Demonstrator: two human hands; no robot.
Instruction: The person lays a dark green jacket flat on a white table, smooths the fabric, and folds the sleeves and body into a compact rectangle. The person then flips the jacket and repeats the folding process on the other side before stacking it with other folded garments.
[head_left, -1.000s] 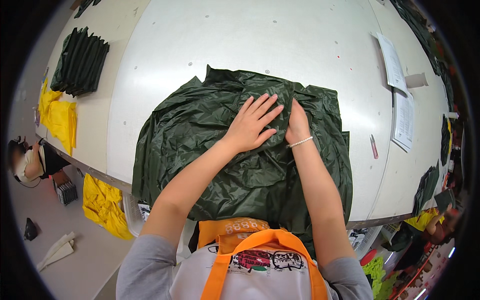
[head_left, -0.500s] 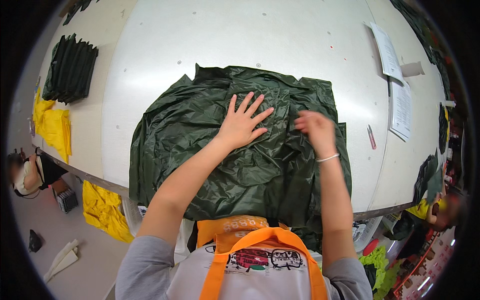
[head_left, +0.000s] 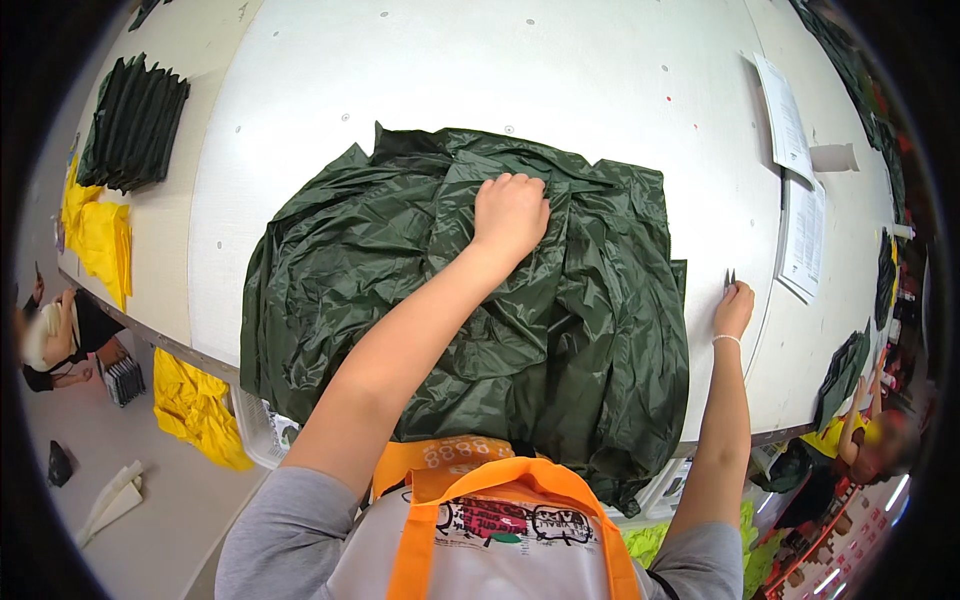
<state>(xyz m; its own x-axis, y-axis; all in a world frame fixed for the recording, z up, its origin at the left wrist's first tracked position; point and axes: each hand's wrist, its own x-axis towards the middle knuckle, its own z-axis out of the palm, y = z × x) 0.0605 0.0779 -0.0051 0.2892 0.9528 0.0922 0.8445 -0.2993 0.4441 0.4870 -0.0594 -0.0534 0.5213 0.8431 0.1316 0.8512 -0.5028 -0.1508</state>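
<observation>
left hand (head_left: 511, 212), fingers curled, is resting on already-spread dark green fabric (head_left: 615, 300); right hand (head_left: 735, 308), fingers clamped, is holding snips (head_left: 730, 277) apart.

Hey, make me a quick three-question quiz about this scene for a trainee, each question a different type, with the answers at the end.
1. What does the left grip rest on?
A) yellow fabric
B) dark green fabric
C) printed papers

2. True or false: the left grip's fingers are spread out flat.

3. Fill in the blank: the right grip, holding a small two-pointed tool, is over the ____, off to the side of the dark green fabric.

Key: 1. B. 2. False; they are curled. 3. table.
</observation>
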